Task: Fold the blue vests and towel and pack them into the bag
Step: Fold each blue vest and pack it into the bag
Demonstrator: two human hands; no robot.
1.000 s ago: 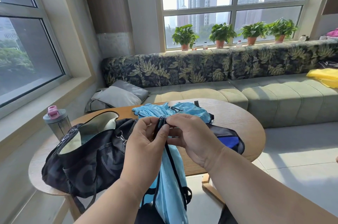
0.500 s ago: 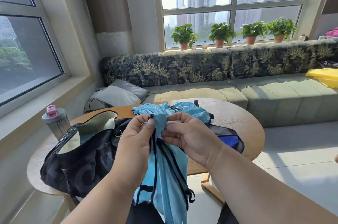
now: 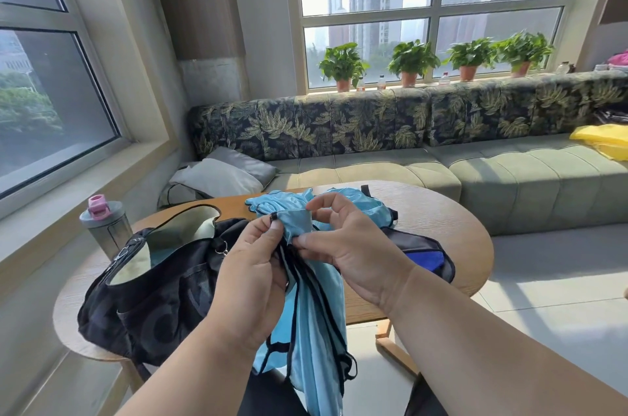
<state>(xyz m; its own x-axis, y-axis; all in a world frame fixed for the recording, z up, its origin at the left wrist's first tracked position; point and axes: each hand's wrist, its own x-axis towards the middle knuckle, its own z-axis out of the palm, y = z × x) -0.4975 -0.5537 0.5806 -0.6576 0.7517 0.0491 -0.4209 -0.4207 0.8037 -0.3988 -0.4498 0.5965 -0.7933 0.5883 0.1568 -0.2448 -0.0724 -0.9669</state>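
A light blue vest with black trim (image 3: 314, 330) hangs in front of me, its lower end below the table edge. My left hand (image 3: 251, 283) pinches its top edge on the left. My right hand (image 3: 350, 245) pinches the same edge on the right, fingers curled. More light blue vest fabric (image 3: 356, 203) lies bunched on the round wooden table (image 3: 441, 225) behind my hands. A dark blue towel (image 3: 424, 261) lies on black fabric to the right. The black bag (image 3: 153, 293) stands open on the table's left side, its pale lining showing.
A grey bottle with a pink cap (image 3: 102, 228) stands at the table's left rim by the window sill. A green sofa (image 3: 509, 177) with leaf-print back runs behind the table, with grey cushions (image 3: 221, 174) and a yellow cloth (image 3: 605, 143). Potted plants (image 3: 413, 60) line the sill.
My hands have spread the top of the hanging vest apart; the bunched black-trimmed strap has opened into a wider blue edge. Both hands sit slightly farther apart.
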